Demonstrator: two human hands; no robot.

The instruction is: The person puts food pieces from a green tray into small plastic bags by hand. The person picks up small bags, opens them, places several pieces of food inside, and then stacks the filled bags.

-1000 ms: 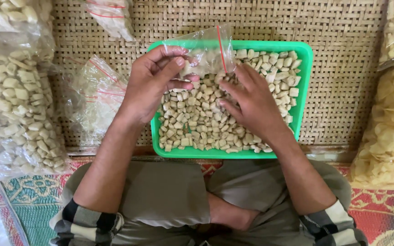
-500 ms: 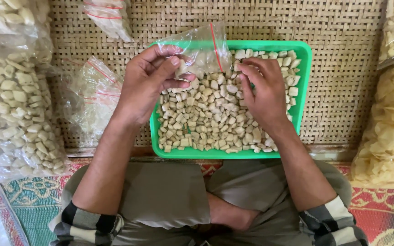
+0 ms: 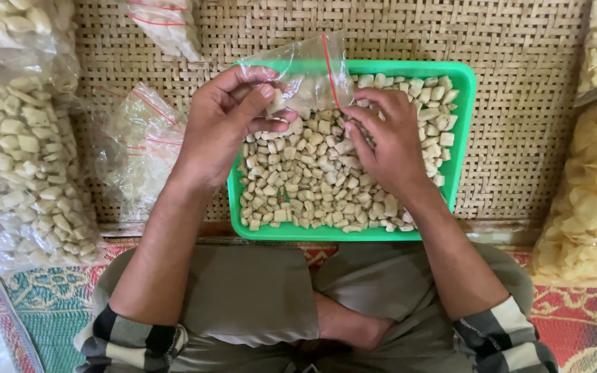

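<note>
Stuffed bags (image 3: 22, 138) and chip bags (image 3: 589, 193) hem the tray (image 3: 466, 124) sideways.

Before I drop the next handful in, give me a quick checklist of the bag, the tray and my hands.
1. Small clear bag held by left hand: ok.
2. Bag mouth open: cannot tell.
3. Bag above green tray, so spills land inside: ok.
4. Right hand down on the pale snack pieces: ok.
5. Pieces left in tray: ok.
6. Spare empty bags beside the left hand: ok.
</note>
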